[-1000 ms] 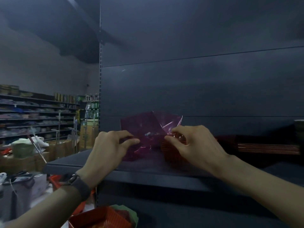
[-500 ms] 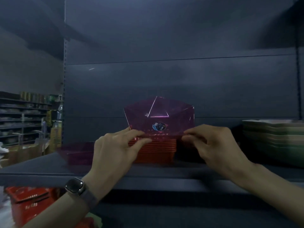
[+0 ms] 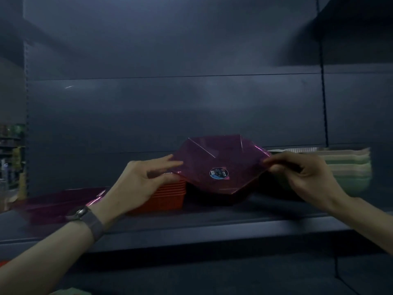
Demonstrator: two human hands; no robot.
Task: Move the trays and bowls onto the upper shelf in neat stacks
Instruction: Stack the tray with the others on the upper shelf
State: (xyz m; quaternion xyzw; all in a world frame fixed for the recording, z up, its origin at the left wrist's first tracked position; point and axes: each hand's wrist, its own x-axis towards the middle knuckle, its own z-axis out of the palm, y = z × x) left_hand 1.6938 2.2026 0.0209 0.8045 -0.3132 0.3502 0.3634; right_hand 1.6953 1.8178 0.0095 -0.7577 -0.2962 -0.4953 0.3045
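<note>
Over the shelf (image 3: 212,222), beside stacked orange trays (image 3: 168,194), left hand (image 3: 140,179) and right hand (image 3: 306,175) each pinch the purple bowl (image 3: 219,160).

Two arms in shot, both bare from the frame edge down to the fingertips. Left hand (image 3: 138,179) bare, right hand (image 3: 304,173) bare too. On the left wrist, there's a watch (image 3: 77,212): dark rectangular case, rounded corners, the face dim with a faint sheen on it. Its band (image 3: 94,226) is grey and wide, snug round the wrist, woven-looking in texture. Light is low, so finer detail on the watch can't be made out.
</note>
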